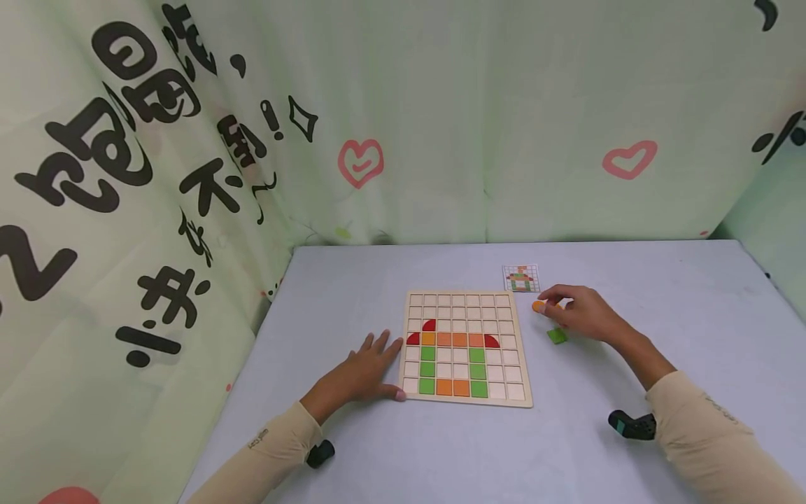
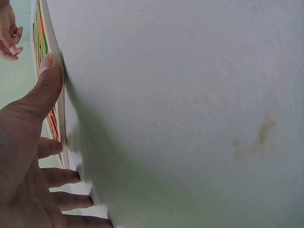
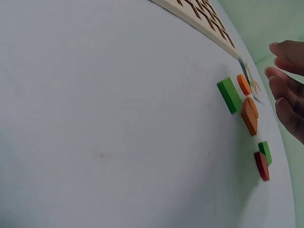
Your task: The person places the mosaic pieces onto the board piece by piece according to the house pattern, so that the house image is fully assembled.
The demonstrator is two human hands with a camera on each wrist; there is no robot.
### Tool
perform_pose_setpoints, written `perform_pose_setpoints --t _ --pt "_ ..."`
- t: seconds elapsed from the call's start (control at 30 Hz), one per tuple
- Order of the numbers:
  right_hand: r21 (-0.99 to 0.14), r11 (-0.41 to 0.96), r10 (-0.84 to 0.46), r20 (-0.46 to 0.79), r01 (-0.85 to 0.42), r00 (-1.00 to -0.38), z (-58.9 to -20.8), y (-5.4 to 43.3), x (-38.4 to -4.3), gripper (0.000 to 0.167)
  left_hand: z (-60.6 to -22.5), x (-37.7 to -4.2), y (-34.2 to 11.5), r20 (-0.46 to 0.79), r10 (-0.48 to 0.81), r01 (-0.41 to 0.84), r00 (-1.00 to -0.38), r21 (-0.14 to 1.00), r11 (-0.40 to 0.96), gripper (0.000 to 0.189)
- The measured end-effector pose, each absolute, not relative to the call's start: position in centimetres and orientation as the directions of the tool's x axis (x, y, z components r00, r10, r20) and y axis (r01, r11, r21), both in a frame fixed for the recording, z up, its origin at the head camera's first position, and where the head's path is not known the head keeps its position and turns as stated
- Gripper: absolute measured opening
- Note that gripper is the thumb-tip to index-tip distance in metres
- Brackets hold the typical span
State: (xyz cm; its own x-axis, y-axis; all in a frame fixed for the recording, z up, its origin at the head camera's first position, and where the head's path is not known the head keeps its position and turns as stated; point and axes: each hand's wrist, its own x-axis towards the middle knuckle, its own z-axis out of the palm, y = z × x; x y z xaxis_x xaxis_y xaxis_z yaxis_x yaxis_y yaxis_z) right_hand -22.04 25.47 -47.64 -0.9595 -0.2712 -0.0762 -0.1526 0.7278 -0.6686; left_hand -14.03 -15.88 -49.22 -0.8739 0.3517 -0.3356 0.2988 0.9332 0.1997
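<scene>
A wooden grid board (image 1: 504, 378) holds several green, orange and red pieces in its squares. Spread fingers of my left hand (image 1: 364, 369) lie along the board's left edge, with the thumb at its near left corner; the left wrist view shows the thumb pressed against the wooden rim (image 2: 56, 35). Beyond the board's right side, my right hand (image 1: 582, 313) hangs over loose pieces, fingers bent and nothing seen between them. Below that hand are an orange piece (image 3: 243, 84), a green block (image 3: 230, 95), a second orange piece (image 3: 249, 118) and a dark red piece (image 3: 261, 166).
A small pattern card (image 1: 521, 278) lies behind the board's far right corner. The white-covered table (image 1: 441, 455) meets a pale green curtain (image 1: 478, 126) at the back. Black wrist devices, one on the right (image 1: 632, 425), hang beneath both sleeves.
</scene>
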Motion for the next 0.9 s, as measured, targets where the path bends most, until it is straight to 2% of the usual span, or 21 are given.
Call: perform_pose_setpoints --t 0.4,0.9 --pt "-0.577 0.816 -0.086 -0.1 -0.013 -0.991 -48.9 29.7 -21.9 0.039 -49.4 -14.1 -15.9 -0.334 0.35 0.297 -0.875 0.2 0.934 0.104" --pt "-0.532 0.845 -0.017 -0.138 0.059 -0.99 -50.1 30.3 -21.7 0.048 -49.4 -14.1 -16.0 -0.341 0.351 0.302 -0.872 0.19 0.934 0.104"
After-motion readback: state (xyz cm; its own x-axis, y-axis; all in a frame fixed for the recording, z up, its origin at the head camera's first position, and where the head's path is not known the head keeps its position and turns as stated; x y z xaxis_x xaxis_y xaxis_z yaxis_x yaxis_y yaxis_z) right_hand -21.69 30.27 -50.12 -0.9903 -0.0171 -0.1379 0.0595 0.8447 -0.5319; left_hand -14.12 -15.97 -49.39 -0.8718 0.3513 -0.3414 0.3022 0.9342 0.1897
